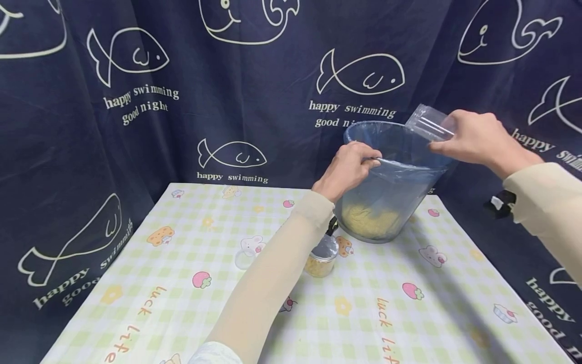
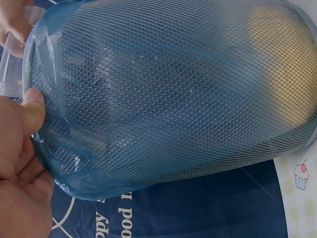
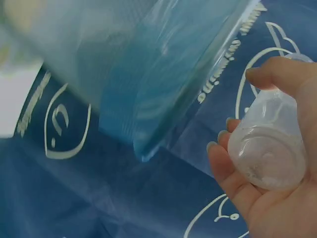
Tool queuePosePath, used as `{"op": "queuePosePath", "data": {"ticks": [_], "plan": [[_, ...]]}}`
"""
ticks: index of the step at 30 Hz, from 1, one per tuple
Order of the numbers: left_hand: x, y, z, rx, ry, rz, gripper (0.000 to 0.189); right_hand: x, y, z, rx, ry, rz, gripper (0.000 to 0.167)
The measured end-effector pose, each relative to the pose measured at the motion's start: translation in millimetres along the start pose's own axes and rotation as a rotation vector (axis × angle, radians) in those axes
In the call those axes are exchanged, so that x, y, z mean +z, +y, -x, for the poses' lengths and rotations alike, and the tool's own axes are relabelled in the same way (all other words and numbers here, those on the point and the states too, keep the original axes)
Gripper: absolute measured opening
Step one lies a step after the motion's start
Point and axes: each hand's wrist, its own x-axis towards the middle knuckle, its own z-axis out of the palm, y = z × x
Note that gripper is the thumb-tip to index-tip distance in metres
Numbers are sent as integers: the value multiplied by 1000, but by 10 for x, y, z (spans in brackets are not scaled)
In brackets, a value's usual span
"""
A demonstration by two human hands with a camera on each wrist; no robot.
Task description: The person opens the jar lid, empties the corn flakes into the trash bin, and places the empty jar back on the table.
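Head: pinches rim of blue-lined bin [image 1: 400,189] on checked counter [image 1: 195,313] with closed fingers [image 1: 365,150] of left hand [image 1: 347,169]; grips tilted clear cup [image 1: 426,122] at bin's right rim with right hand [image 1: 479,136]. Left wrist: diamond mesh [image 2: 163,84], crinkled liner [image 2: 44,44], yellow mass [image 2: 292,64] at bottom. Right wrist: cup's round, translucent base, cradled in half-curled fingers.

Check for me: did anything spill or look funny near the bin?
Nothing looks spilled or broken. The clear cup is tipped sideways by the rim of the bin, which looks odd, but the right grip holds it. The loose yellow stuff lies inside the bin; I see none on the tablecloth.
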Motion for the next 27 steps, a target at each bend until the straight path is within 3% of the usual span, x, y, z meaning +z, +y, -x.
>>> {"op": "queuePosePath", "data": {"ticks": [8,14,18,24,27], "plan": [[4,16,1,6,-1,-7,20,91,-95,179,159,42,-210,64],[13,32,0,-8,-19,5,21,115,-220,369,238,59,-359,62],[11,32,4,-2,-13,11,20,117,-339,529,235,85,-549,49],[-14,21,-6,-3,-13,0,20,178,-553,733,162,153,-991,29],[-22,20,-8,-2,-24,-4,20,233,-638,811,127,178,-1093,27]]}}
